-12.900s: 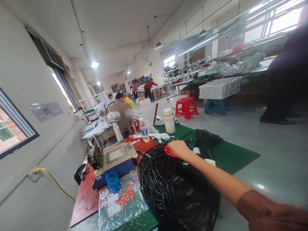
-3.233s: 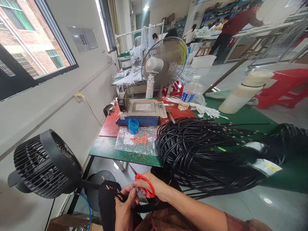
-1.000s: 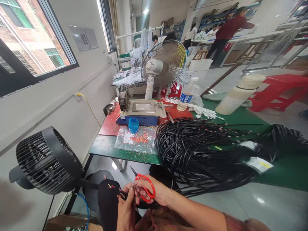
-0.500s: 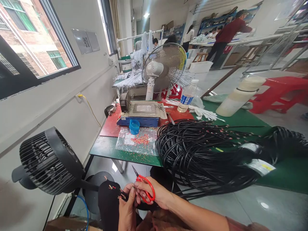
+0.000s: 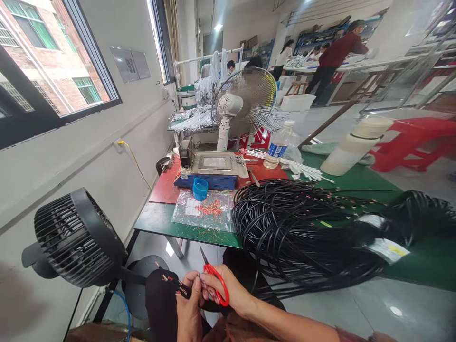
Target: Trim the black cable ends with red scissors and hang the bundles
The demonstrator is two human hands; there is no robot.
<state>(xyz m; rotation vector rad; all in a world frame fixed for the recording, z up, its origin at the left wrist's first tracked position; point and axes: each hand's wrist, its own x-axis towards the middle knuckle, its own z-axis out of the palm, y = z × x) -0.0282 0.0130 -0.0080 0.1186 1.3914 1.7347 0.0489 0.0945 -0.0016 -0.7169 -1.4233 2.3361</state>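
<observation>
Black cables (image 5: 174, 282) with stripped red and pale wire ends stick out to the left of my left hand (image 5: 192, 297), which is closed round them above my lap. My right hand (image 5: 223, 289) holds red-handled scissors (image 5: 223, 284), their dark pointed blades (image 5: 204, 255) aimed up and away. The fingertips of both hands meet at a small wire end, too small to make out clearly. A large bundle of black cables (image 5: 302, 232) lies on the green table (image 5: 213, 239) to the right of and beyond my hands.
On the table are a blue-based heating device (image 5: 210, 182), a blue cup (image 5: 200, 189), a plastic bag (image 5: 181, 213) with small red bits, a bottle (image 5: 276, 151) and a white container (image 5: 351, 151). A black fan (image 5: 76, 237) stands left. People work farther back.
The view has shifted slightly. My hands stay together at the wire ends, and the scissors in my right hand have turned a little.
</observation>
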